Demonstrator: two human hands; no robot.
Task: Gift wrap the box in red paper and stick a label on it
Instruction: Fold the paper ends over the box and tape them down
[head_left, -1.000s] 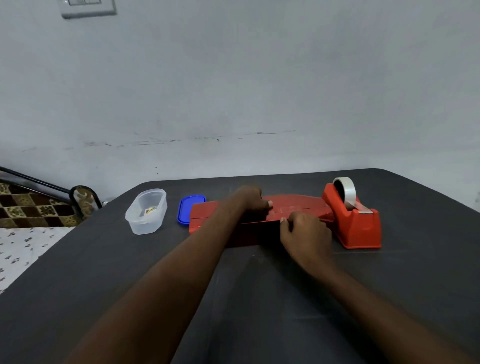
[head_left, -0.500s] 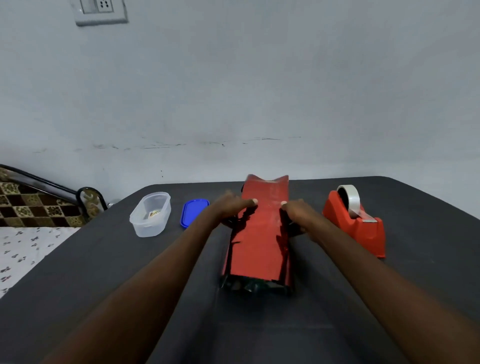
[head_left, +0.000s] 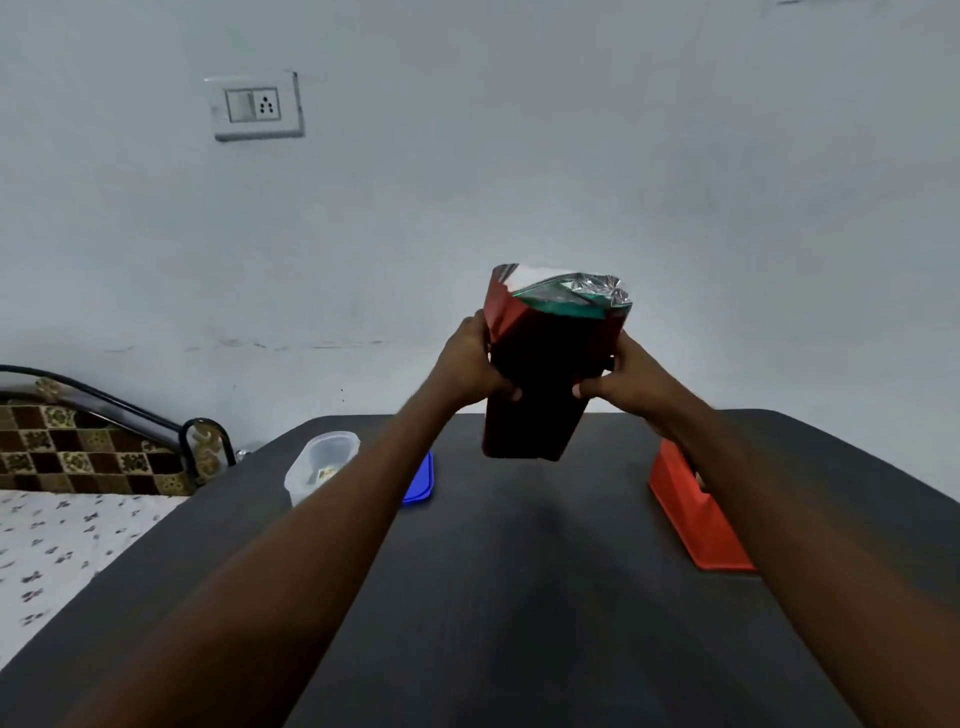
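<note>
Your left hand (head_left: 470, 364) and right hand (head_left: 626, 376) grip the box (head_left: 540, 384) upright above the worktop (head_left: 519, 597); its top end gapes, so fold the red paper (head_left: 501, 312) flat there before taping

Box: tall box in shiny red wrapping paper (head_left: 545, 384), held upright above the dark grey table (head_left: 519, 597), silver inside showing at its open top.
Left hand (head_left: 470, 364): grips the box's left side.
Right hand (head_left: 631, 374): grips its right side.
Table items: clear plastic tub (head_left: 322, 465), blue flat lid (head_left: 422, 480), red tape dispenser (head_left: 693, 512).
</note>
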